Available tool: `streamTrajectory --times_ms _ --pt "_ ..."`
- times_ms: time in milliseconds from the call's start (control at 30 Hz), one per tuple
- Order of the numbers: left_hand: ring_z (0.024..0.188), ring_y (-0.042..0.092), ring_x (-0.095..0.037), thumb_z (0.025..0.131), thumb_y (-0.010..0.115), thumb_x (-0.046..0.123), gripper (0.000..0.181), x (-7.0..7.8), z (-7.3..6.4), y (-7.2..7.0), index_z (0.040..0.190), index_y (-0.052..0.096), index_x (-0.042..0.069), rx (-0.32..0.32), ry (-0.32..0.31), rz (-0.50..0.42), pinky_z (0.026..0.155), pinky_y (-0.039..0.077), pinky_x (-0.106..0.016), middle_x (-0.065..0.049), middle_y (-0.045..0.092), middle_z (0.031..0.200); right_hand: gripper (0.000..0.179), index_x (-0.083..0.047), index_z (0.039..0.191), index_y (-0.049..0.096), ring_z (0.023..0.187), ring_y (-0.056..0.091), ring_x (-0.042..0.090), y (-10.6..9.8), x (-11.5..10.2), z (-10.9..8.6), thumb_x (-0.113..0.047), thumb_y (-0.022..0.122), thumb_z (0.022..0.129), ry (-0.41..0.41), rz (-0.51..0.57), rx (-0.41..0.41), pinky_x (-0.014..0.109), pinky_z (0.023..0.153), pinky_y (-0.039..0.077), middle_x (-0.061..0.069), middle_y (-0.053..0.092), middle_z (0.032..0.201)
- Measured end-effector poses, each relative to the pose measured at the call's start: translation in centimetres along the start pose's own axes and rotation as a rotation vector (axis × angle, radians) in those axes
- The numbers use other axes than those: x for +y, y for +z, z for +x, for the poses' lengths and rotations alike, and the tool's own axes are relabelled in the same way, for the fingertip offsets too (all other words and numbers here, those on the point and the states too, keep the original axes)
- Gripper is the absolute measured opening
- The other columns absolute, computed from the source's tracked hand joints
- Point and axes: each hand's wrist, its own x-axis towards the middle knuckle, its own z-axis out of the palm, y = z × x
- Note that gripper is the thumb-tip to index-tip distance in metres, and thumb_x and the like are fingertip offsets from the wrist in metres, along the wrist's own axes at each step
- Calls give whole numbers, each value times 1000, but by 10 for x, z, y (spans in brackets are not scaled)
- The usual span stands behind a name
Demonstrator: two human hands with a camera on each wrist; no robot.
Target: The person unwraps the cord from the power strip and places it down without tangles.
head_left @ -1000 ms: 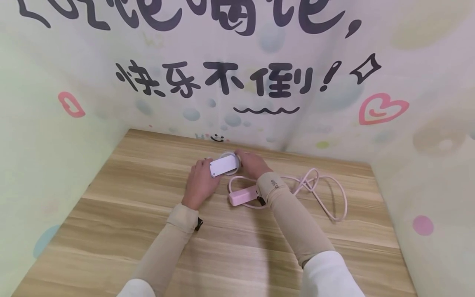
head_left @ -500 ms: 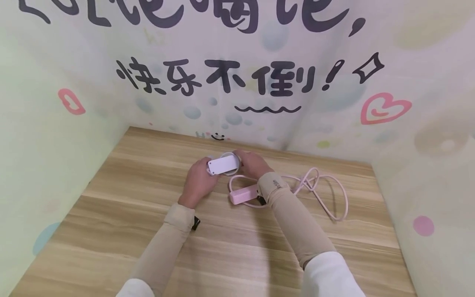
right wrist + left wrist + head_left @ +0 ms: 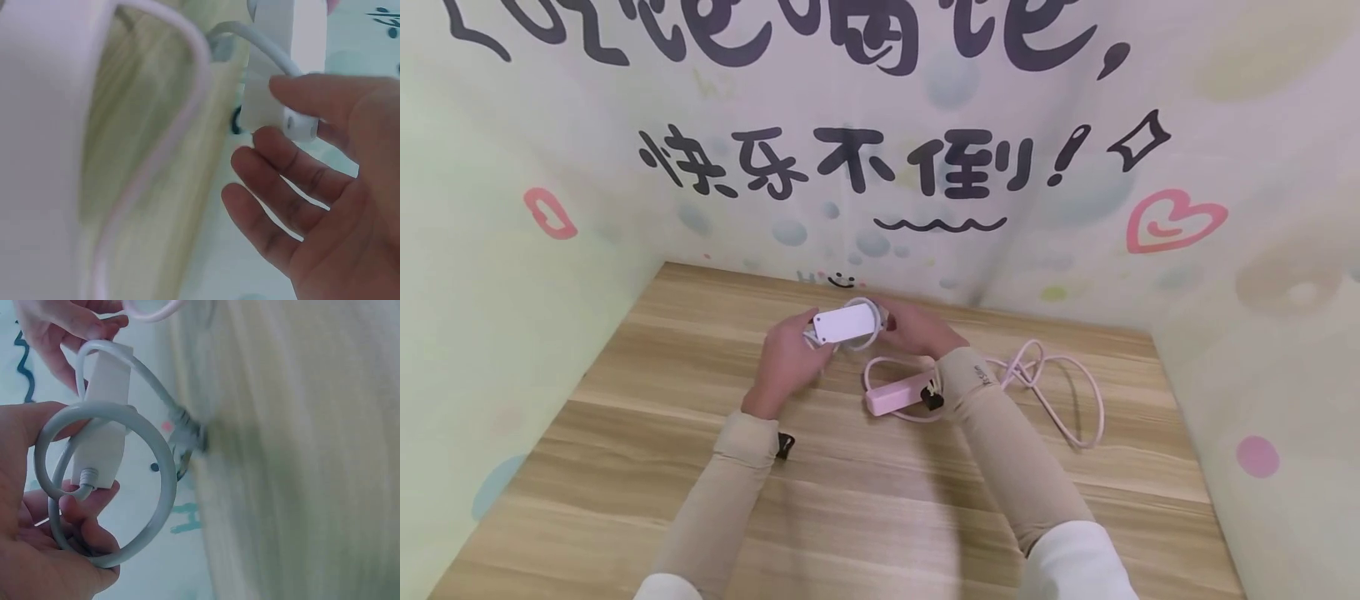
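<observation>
Both hands hold a white power strip (image 3: 846,323) above the back of the wooden table, its pale cord looped about it. My left hand (image 3: 790,354) grips the strip's left end. In the left wrist view, its fingers and thumb also curl round grey-white cord loops (image 3: 164,481), and a blurred plug (image 3: 189,434) hangs from the cord. At the other end, my right hand (image 3: 917,327) pinches the strip. The right wrist view shows that thumb over the cord (image 3: 265,45) at the strip's end, the lower fingers spread loosely. The strip's far side is hidden.
A pink power strip (image 3: 895,395) lies on the wooden table (image 3: 865,500), partly behind the right wrist. Its pink cord (image 3: 1093,392) spreads in loops to the right. A printed cloth wall (image 3: 820,237) stands close behind the hands, with more cloth on both sides.
The white power strip has shifted slightly left and up with the left hand. The right forearm has moved a little right. The pink power strip stays where it was.
</observation>
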Motion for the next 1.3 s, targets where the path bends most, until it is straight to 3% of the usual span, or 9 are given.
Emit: streamTrajectory --times_ms 167,367,600,700,833,1133,1300 --pt "116 66 -38 84 80 29 65 7 -1 -13 141 60 6 -13 26 -64 97 56 -52 -20 67 134 69 -29 158 36 91 59 24 -17 -10 -12 -19 65 96 -56 45 12 31 76 51 4 64 108" --pt "102 68 -30 83 81 28 59 16 -1 -27 137 64 11 -47 91 -137 83 60 -44 -17 71 127 66 -25 154 45 79 54 18 -35 -21 -29 -17 66 92 -79 29 63 29 66 47 3 60 94" --pt "108 66 -30 83 82 19 56 30 -2 -31 136 65 10 -7 193 -245 90 60 -47 -16 69 130 67 -10 154 44 78 52 17 -48 -27 -49 -21 68 92 -101 105 166 27 68 47 8 59 89" --pt "113 66 -33 82 83 20 55 38 -3 -30 133 65 7 11 269 -217 95 57 -49 -16 68 130 64 -9 151 48 76 51 18 -51 -28 -57 -24 71 93 -94 132 211 27 67 45 7 57 88" --pt "110 66 -32 79 86 27 56 50 -5 -28 128 67 6 38 332 -145 90 55 -47 -13 70 127 59 -11 147 53 74 49 18 -55 -28 -64 -29 72 94 -82 133 258 27 65 43 5 55 86" --pt "105 68 -30 80 87 29 53 59 -8 -22 125 69 8 66 370 -133 85 55 -44 -10 73 122 56 -12 149 52 77 50 19 -54 -23 -80 -25 68 96 -62 142 303 27 66 44 6 56 92" --pt "106 68 -29 79 87 26 51 61 -8 -18 124 70 8 51 408 -167 87 56 -43 -11 72 123 56 -12 145 52 71 47 18 -49 -21 -91 -14 71 93 -120 168 424 25 60 41 5 52 82"
